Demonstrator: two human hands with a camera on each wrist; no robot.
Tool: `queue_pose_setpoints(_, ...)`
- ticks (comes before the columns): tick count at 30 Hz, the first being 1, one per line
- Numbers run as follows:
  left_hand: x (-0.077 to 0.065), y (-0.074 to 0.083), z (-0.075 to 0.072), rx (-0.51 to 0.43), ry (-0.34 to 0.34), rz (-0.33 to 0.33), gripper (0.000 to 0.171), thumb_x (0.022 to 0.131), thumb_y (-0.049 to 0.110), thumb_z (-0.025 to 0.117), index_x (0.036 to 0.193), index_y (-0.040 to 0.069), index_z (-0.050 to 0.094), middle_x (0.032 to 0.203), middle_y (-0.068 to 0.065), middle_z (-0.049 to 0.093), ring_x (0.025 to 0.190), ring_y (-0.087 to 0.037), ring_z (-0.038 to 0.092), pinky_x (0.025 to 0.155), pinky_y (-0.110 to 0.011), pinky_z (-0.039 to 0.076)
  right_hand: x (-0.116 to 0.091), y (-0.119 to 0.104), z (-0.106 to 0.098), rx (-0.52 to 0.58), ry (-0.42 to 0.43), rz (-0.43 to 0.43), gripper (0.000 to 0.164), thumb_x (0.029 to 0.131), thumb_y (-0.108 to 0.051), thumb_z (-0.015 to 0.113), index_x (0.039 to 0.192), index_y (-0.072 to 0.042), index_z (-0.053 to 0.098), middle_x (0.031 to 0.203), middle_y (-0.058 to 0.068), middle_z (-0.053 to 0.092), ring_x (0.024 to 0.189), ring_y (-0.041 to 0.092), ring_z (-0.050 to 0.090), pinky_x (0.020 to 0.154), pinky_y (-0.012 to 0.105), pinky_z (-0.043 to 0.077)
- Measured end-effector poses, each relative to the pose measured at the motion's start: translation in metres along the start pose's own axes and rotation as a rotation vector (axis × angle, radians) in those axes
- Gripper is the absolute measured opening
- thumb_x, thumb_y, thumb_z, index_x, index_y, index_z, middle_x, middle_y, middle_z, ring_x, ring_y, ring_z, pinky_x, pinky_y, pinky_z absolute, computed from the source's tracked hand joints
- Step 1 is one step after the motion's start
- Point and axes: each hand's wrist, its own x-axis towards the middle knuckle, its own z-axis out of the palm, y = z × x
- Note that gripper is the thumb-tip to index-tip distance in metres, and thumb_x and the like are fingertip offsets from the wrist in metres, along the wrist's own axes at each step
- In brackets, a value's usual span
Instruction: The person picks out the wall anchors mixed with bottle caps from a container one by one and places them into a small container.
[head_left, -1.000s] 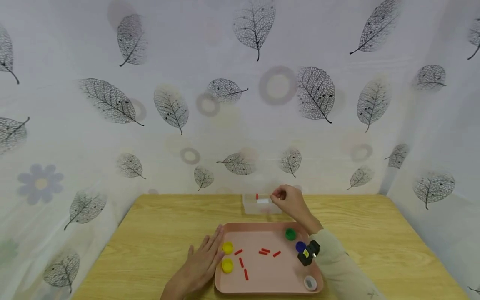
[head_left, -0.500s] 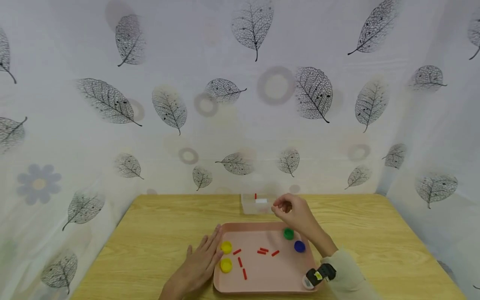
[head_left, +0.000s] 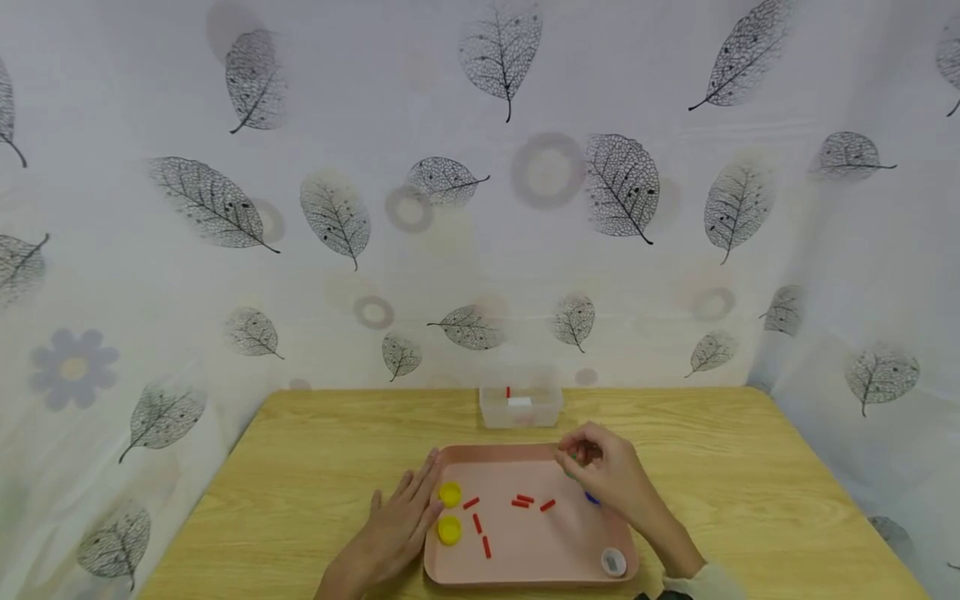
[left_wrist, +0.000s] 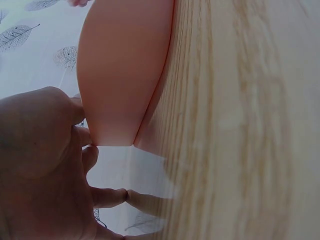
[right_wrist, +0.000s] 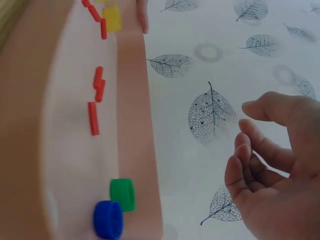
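Note:
My left hand (head_left: 397, 521) lies with straight fingers along the left rim of a pink tray (head_left: 547, 554); in the left wrist view its fingers (left_wrist: 90, 159) touch the tray's outer wall. Over the tray's far right corner hovers my right hand (head_left: 611, 477), fingers loosely bent and nothing between thumb and index. Below it, a green cap (right_wrist: 122, 195) and a blue cap (right_wrist: 108, 220) show in the right wrist view, mostly hidden from the head view. Several short red sticks (head_left: 521, 503) lie on the tray, with two yellow caps (head_left: 449, 531) near the left hand.
Behind the tray stands a clear plastic box (head_left: 495, 417) with a red stick (head_left: 508, 392) and a white label-like patch. A small white round cap (head_left: 612, 562) sits in the tray's near right corner. A leaf-print curtain (head_left: 480, 233) hangs behind the wooden table (head_left: 337, 433).
My right hand has come back from beside the clear box toward me, now over the tray's far right corner. The left hand stays at the tray's left rim.

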Motion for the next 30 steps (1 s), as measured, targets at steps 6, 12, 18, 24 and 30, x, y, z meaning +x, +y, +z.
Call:
queue_pose_setpoints(6,0.000,0.000,0.001,0.005,-0.002,0.002,0.063,0.112,0.047,0.028,0.167,0.020,0.012,0.172,0.004,0.009,0.150,-0.045,0.027,0.102,-0.087,0.013,-0.018,0.010,0.006,0.035,-0.014,0.049,0.014,0.087,-0.008,0.082,0.091,-0.014,0.071,0.079,-0.008,0.062,0.068,0.007,0.056,0.060,0.025,0.051)
queue_pose_setpoints(12,0.001,-0.001,0.001,0.015,-0.003,0.006,0.064,0.112,0.047,0.028,0.167,0.019,0.011,0.172,0.003,0.009,0.150,-0.045,0.028,0.101,-0.087,0.013,-0.029,0.021,0.013,0.066,-0.052,0.049,0.012,0.089,-0.010,0.081,0.091,-0.012,0.070,0.080,-0.006,0.060,0.067,0.005,0.053,0.058,0.024,0.051)
queue_pose_setpoints(18,0.001,0.001,0.000,0.011,-0.004,0.004,0.064,0.112,0.046,0.030,0.167,0.018,0.012,0.172,0.002,0.010,0.150,-0.045,0.027,0.102,-0.087,0.013,-0.031,0.030,0.021,0.049,-0.075,0.013,0.011,0.086,-0.003,0.081,0.090,-0.006,0.070,0.081,-0.004,0.060,0.068,0.005,0.053,0.058,0.022,0.049)
queue_pose_setpoints(24,0.000,0.002,-0.001,0.003,-0.007,-0.002,0.064,0.112,0.047,0.030,0.167,0.018,0.012,0.172,0.002,0.011,0.150,-0.045,0.027,0.102,-0.087,0.012,-0.031,0.034,0.028,-0.011,-0.110,-0.014,0.015,0.082,0.002,0.081,0.087,-0.007,0.070,0.081,-0.004,0.059,0.070,0.005,0.055,0.060,0.022,0.051)
queue_pose_setpoints(30,0.001,0.000,0.000,0.004,-0.008,-0.010,0.064,0.112,0.048,0.029,0.167,0.020,0.011,0.172,0.004,0.010,0.151,-0.044,0.026,0.103,-0.086,0.011,-0.032,0.037,0.033,-0.067,-0.134,-0.012,0.016,0.080,0.004,0.081,0.087,-0.005,0.070,0.081,-0.004,0.062,0.070,0.005,0.056,0.061,0.022,0.052)
